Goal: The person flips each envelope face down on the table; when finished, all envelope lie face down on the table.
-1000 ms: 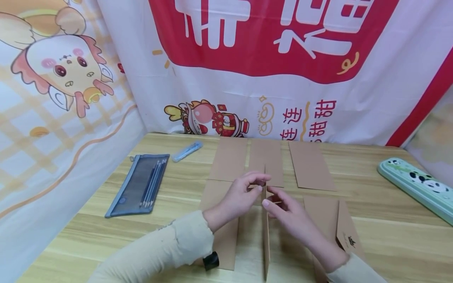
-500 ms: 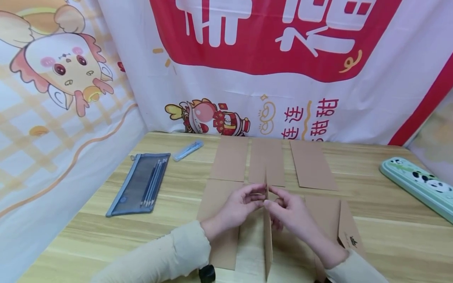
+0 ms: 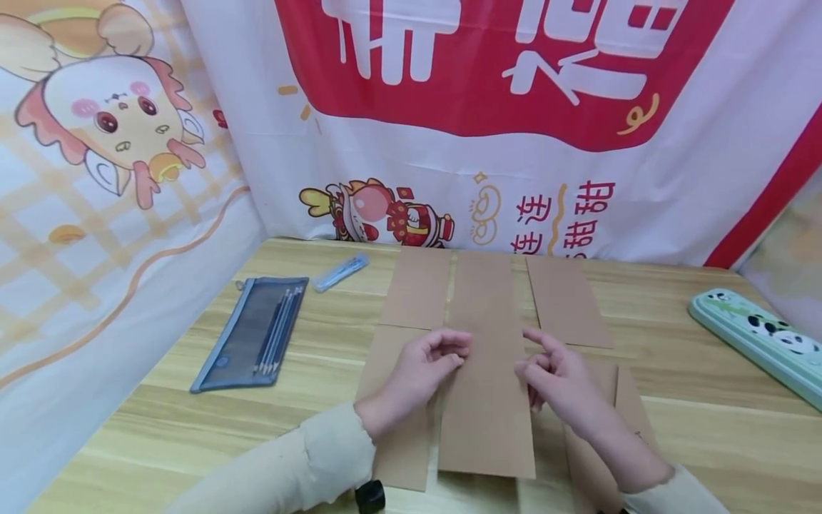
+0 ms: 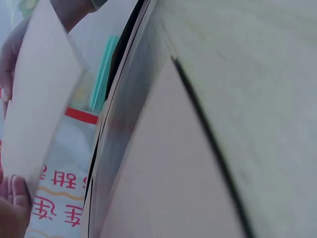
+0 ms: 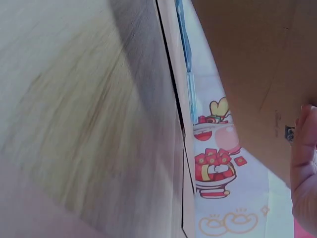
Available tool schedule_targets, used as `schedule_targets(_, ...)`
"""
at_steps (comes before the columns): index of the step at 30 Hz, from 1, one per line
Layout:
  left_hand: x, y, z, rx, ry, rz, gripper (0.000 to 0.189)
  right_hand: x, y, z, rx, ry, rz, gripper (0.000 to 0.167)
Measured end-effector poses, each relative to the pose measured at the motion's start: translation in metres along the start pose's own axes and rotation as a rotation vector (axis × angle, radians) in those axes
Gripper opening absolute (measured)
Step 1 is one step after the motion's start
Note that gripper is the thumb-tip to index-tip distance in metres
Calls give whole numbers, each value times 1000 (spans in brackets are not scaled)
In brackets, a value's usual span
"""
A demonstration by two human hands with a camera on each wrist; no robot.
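A long brown kraft-paper card [image 3: 488, 414] is held over the middle of the table, its broad face up and its near end tilted above the wood. My left hand [image 3: 417, 375] pinches its left edge between thumb and fingers. At the opposite edge, my right hand [image 3: 568, 389] grips with thumb and curled fingers, the index finger straighter. The left wrist view shows the same card [image 4: 44, 99] slanting between both hands. On its underside [image 5: 262, 64], the right wrist view shows a small dark printed mark beside my right fingers [image 5: 304, 168].
Similar brown cards lie flat around: two at left [image 3: 417, 285] [image 3: 401, 450], one at back right [image 3: 568, 300], more under my right forearm [image 3: 587, 457]. A blue mesh pouch of pencils [image 3: 250, 335], a small blue packet [image 3: 340, 273] and a green panda pencil case [image 3: 758, 343] flank them.
The card stood on edge between my hands and has turned to show its broad face. My right hand has moved rightward, away from the left one, with the card's edge.
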State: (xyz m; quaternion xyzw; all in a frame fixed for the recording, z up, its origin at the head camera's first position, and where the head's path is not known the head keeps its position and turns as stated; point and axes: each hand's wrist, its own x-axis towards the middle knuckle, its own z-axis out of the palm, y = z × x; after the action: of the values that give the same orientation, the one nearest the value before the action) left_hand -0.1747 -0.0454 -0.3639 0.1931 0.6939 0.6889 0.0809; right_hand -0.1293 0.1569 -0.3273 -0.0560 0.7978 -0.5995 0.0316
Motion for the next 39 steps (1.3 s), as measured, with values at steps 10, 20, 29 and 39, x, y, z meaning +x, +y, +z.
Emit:
schedule_targets(10,-3,1,-18,-95,166,-79,33,-2,16,-14,224,-71,-35,61)
schedule_targets(20,-4,-3,-13,-233,143,-119,36,-3,23,-18,256,-142,53,67)
schedule_targets(29,-5,-6,-13,-72,-12,-215,52,-1,24,-27,-30,-245,152,82)
schedule_targets(39,-6,-7,-10,225,-134,-313,62,0,37,-23,-174,-400,239,90)
